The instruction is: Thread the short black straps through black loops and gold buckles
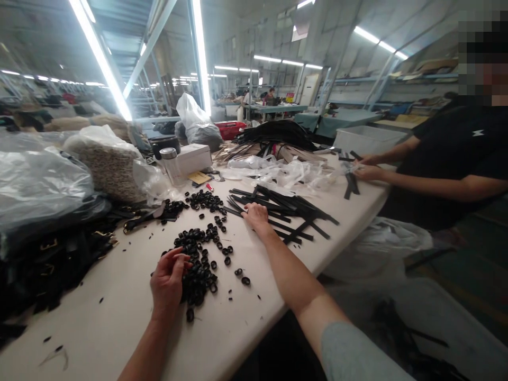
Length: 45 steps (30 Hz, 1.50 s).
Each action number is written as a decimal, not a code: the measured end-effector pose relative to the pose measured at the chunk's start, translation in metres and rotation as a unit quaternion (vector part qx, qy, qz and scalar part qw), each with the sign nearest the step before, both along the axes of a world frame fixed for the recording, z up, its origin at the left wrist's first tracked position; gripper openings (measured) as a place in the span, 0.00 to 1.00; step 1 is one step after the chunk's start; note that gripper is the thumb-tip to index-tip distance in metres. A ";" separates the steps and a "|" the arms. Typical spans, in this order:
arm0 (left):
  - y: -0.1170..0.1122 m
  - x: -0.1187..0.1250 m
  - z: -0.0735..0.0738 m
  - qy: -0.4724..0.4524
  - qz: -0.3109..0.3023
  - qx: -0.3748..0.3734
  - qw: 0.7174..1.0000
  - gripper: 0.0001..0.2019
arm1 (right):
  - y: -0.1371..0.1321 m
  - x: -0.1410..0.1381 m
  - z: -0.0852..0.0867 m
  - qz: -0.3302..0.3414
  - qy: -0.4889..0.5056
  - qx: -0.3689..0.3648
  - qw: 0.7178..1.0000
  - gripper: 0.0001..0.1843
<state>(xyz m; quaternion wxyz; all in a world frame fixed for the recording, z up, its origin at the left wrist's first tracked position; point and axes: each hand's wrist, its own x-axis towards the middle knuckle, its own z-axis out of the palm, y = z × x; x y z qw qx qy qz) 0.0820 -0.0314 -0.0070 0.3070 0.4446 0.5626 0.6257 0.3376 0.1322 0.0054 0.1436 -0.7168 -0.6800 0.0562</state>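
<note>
Small black leather loops [198, 272] lie heaped on the pale table, with a second cluster [204, 200] farther back. My left hand [169, 278] is at the near left side of the heap, fingers curled and thumb drawn in; whatever is between them is too small to make out. Farther forward, my right hand [256, 214] reaches onto flat black straps [293, 209] that lie crisscrossed. Its fingers are bent down over a strap end near the left side of that pile, partly hiding it.
Dark belts with buckles [51, 254] and plastic bags [43, 180] crowd the left. A glass jar [170, 164], a white box [194, 157] and crumpled plastic [273, 172] stand behind. At the right, a co-worker's hands [367, 168] hold black strips. The table edge [337, 248] runs along the right.
</note>
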 end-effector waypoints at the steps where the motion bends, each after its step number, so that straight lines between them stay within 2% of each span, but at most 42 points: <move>1: 0.000 0.000 -0.001 0.001 0.000 0.001 1.000 0.18 | 0.000 0.000 0.000 -0.001 0.004 -0.006 1.000 0.15; 11: 0.000 0.001 0.000 0.005 -0.012 -0.003 1.000 0.17 | -0.001 -0.003 0.003 0.015 0.032 -0.017 0.999 0.08; 15: -0.001 0.003 0.000 0.002 -0.010 -0.006 1.000 0.17 | -0.002 0.000 0.006 0.026 0.047 -0.013 0.998 0.10; 21: -0.001 0.004 0.003 -0.003 -0.003 -0.003 1.000 0.17 | -0.004 0.000 0.015 0.034 0.069 0.020 0.997 0.10; 23: -0.001 0.004 0.004 -0.003 0.001 -0.003 1.000 0.17 | -0.008 -0.005 0.021 0.066 0.093 0.045 0.992 0.11; 25: 0.000 0.003 0.005 -0.006 0.009 0.000 1.000 0.19 | -0.015 -0.013 0.026 0.151 0.178 0.054 0.971 0.11; 26: 0.001 0.002 0.006 -0.012 0.012 0.002 1.000 0.20 | -0.019 -0.018 0.028 0.205 0.241 0.040 0.948 0.11; 28: 0.003 0.000 0.006 -0.035 0.009 0.006 0.999 0.23 | -0.028 -0.028 0.031 0.300 0.364 -0.021 0.881 0.12; 30: 0.004 -0.002 0.007 -0.064 -0.004 0.007 0.998 0.27 | -0.037 -0.036 0.031 0.351 0.435 -0.091 0.824 0.14; 33: 0.003 -0.002 0.009 -0.085 -0.023 0.003 0.996 0.28 | -0.045 -0.046 0.030 0.384 0.466 -0.146 0.783 0.15; 38: 0.000 0.002 0.013 -0.087 -0.022 -0.009 0.996 0.21 | -0.048 -0.054 0.024 0.405 0.456 -0.186 0.771 0.13; 43: 0.001 0.002 0.013 -0.113 -0.016 -0.023 0.993 0.17 | -0.050 -0.054 0.024 0.424 0.395 -0.165 0.798 0.11; 45: 0.001 0.004 0.013 -0.123 -0.019 -0.029 0.992 0.17 | -0.054 -0.056 0.026 0.438 0.358 -0.123 0.815 0.11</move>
